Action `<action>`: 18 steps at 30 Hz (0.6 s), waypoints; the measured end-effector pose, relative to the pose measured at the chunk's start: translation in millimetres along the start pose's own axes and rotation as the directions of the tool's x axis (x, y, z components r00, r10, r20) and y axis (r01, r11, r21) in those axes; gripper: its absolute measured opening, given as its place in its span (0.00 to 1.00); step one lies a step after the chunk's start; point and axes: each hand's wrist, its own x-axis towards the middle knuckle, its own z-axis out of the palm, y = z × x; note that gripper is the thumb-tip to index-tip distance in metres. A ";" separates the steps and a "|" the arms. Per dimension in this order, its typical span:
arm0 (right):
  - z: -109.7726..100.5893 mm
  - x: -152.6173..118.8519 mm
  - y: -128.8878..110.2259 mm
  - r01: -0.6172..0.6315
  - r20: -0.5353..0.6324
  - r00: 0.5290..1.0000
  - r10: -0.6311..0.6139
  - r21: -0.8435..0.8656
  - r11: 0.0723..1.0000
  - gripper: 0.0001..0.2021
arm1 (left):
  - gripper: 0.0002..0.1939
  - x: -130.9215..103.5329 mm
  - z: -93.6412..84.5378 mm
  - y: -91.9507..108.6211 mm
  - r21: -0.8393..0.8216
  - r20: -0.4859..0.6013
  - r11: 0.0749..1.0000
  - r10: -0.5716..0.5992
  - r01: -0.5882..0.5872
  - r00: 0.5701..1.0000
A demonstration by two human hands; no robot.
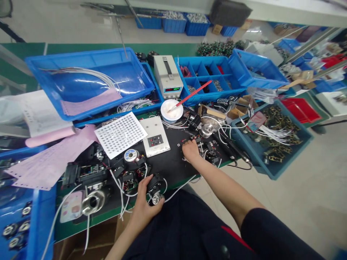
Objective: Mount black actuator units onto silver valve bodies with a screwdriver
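Near the bench's front edge, my left hand [146, 202] is wrapped round a black round part [155, 186] with a shiny metal end and a white cable. My right hand [191, 151] reaches to the right side of the black mat [173, 159], its fingers bent down by small black parts [210, 151]; what its fingertips hold, if anything, is hidden. Black assemblies with circuit boards [128, 180] lie left of my left hand, below a solder reel [131, 155]. Between the hands and the bins stands a white plate with a small black panel [155, 141].
A white bowl [172, 111] with a red brush [193, 95] stands before a power supply [168, 76]. Blue bins [89, 72] line the back. A teal bin [273, 173] of metal parts is at right. White cables [180, 188] cross the front edge.
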 end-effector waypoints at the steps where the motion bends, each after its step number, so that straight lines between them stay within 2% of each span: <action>1: 0.9 -2.5 1.1 0.011 0.012 1.000 -0.011 -0.003 1.000 0.10 | 0.30 0.6 -0.2 1.6 -0.030 0.009 0.999 -0.013 0.013 1.000; 5: 6.3 -5.9 2.8 0.055 0.056 0.997 -0.055 -0.006 0.998 0.09 | 0.30 2.3 1.8 8.3 -0.084 0.023 0.995 -0.055 0.057 0.998; 9: 8.8 -3.0 6.4 0.097 0.042 0.994 -0.097 0.011 0.995 0.09 | 0.30 1.5 15.2 13.3 -0.073 -0.030 0.993 -0.091 0.089 0.995; 13: 8.5 -4.7 21.2 0.124 -0.049 0.991 -0.121 0.066 0.990 0.10 | 0.32 -0.9 35.7 15.7 -0.073 -0.073 0.989 -0.130 0.125 0.989; 18: 6.5 -4.7 38.3 0.119 -0.187 0.979 -0.083 0.189 0.975 0.11 | 0.33 0.3 47.2 33.9 -0.175 -0.013 0.961 -0.219 0.213 0.976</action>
